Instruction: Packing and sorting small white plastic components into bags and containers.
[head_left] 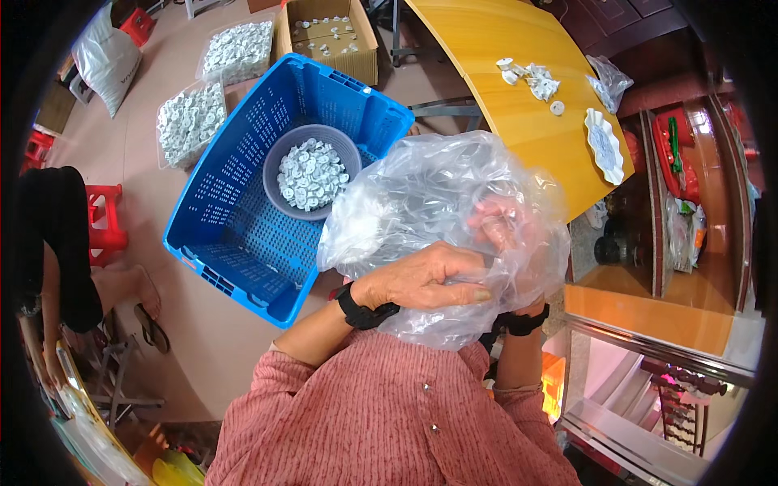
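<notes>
A large clear plastic bag (421, 194), crumpled and puffed up, is held in front of my chest. My left hand (425, 279) grips its outside, fingers closed over a fold. My right hand (498, 227) is inside or behind the film and shows through it, fingers pinched on the plastic. Both wrists carry black bands. Beyond the bag stands a blue slatted crate (243, 219) holding a grey round basket (284, 158) with several small white plastic parts (310, 174).
A yellow table (502, 105) at right carries a few white parts (531, 79) and a white dish (604, 146). Two clear bags of white parts (190, 121) and a cardboard box (328, 36) lie on the floor behind the crate. Another person's leg and sandalled foot (146, 304) are at left, by a red stool (101, 223).
</notes>
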Available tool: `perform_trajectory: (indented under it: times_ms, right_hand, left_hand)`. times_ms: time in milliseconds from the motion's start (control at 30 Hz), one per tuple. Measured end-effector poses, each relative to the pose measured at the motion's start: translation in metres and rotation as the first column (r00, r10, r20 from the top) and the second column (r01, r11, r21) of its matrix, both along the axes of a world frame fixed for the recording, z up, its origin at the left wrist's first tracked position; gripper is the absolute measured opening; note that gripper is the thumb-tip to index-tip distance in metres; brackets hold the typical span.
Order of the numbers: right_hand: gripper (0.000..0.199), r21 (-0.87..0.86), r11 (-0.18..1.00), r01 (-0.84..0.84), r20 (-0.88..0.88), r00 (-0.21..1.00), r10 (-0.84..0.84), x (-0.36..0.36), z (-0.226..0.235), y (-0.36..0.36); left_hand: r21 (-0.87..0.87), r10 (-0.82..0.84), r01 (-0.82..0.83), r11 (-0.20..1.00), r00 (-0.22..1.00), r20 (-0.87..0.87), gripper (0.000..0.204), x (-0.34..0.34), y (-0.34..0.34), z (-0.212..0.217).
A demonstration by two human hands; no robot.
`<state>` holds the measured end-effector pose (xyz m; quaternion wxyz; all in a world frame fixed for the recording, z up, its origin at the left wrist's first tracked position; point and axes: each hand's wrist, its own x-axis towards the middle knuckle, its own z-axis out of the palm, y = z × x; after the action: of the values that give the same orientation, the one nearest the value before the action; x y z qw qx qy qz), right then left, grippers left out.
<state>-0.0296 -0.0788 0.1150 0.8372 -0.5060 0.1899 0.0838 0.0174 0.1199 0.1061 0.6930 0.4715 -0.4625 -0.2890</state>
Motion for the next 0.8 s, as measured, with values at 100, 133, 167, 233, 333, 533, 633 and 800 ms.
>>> perform_trajectory:
  times_ms: [100, 133, 167, 233, 333, 533, 633, 800]
  right_hand:
    - [0.017, -0.462, 0.887, 0.017, 0.353, 0.921, 0.166, 0.002, -0.018, 0.025]
    - [0.017, -0.464, 0.885, 0.025, 0.350, 0.923, 0.158, -0.002, -0.020, 0.020]
    - [0.017, -0.477, 0.879, 0.029, 0.347, 0.924, 0.158, -0.002, -0.023, 0.017]
    - [0.017, -0.504, 0.863, 0.037, 0.348, 0.923, 0.163, -0.003, -0.025, 0.014]
    - [0.017, -0.543, 0.838, 0.047, 0.353, 0.919, 0.177, -0.001, -0.021, 0.012]
    - [0.017, -0.592, 0.805, 0.036, 0.348, 0.913, 0.215, -0.002, -0.022, 0.016]
    - [0.017, -0.617, 0.786, 0.034, 0.343, 0.911, 0.229, -0.003, -0.023, 0.018]
    - [0.016, -0.652, 0.759, 0.011, 0.334, 0.902, 0.274, -0.001, -0.024, 0.024]
  left_hand:
    - [-0.056, 0.008, -0.003, 0.998, 0.996, 0.084, 0.016, -0.001, 0.001, -0.001]
    - [-0.059, -0.002, 0.007, 0.998, 0.997, 0.081, 0.016, -0.001, 0.001, -0.003]
    - [-0.063, 0.012, -0.008, 0.998, 0.998, 0.067, 0.016, -0.002, 0.002, -0.004]
    - [-0.072, 0.021, -0.017, 0.997, 0.998, 0.059, 0.016, -0.003, 0.007, 0.002]
    - [-0.035, -0.041, 0.041, 0.999, 0.999, 0.014, 0.015, -0.004, 0.008, 0.014]
    - [-0.107, -0.114, 0.121, 0.987, 0.991, 0.070, 0.011, -0.014, -0.007, 0.013]
    - [-0.121, -0.192, 0.202, 0.972, 0.978, 0.086, 0.011, -0.019, -0.012, 0.014]
    - [-0.234, -0.304, 0.311, 0.921, 0.950, 0.065, 0.012, -0.030, -0.018, 0.013]
